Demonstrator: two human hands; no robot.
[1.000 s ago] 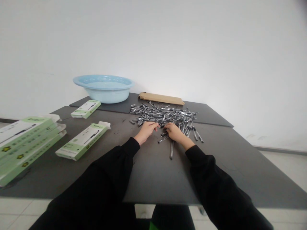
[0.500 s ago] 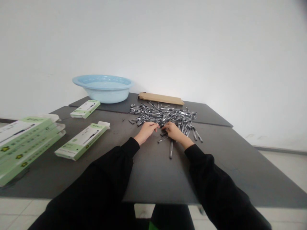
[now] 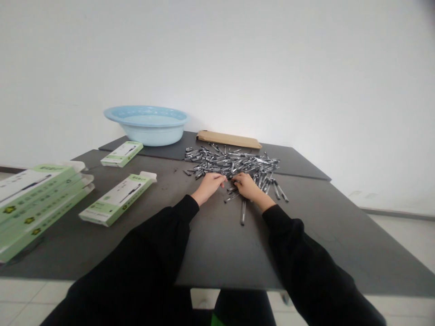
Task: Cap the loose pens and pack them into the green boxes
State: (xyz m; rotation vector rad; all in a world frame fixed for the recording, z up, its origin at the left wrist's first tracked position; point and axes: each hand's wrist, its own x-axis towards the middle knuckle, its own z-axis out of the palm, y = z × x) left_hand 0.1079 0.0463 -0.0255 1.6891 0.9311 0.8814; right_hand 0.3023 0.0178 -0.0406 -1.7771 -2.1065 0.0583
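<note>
A heap of clear pens with black caps (image 3: 238, 162) lies spread over the dark table. At its near edge is my left hand (image 3: 210, 186), fingers curled together; what they hold, if anything, is hidden. Close beside it on the right, my right hand (image 3: 247, 186) is closed at the fingertips on a pen (image 3: 234, 181), only its dark end showing. Under and near the right wrist lie loose pens, and one single pen (image 3: 243, 213) points toward me. A few more pens (image 3: 280, 191) stick out of the heap on the right.
To the left lie a green-and-white pen box (image 3: 118, 199) with an open flap, a smaller-looking box (image 3: 122, 154) behind it, and a stack of such boxes (image 3: 37, 203). A light blue basin (image 3: 152, 133) and a brown cardboard piece (image 3: 229, 139) are at the back, near the wall.
Both hands stay at the near edge of the heap with hardly any movement. The whole view has shifted very slightly; the pens and boxes lie as before.
</note>
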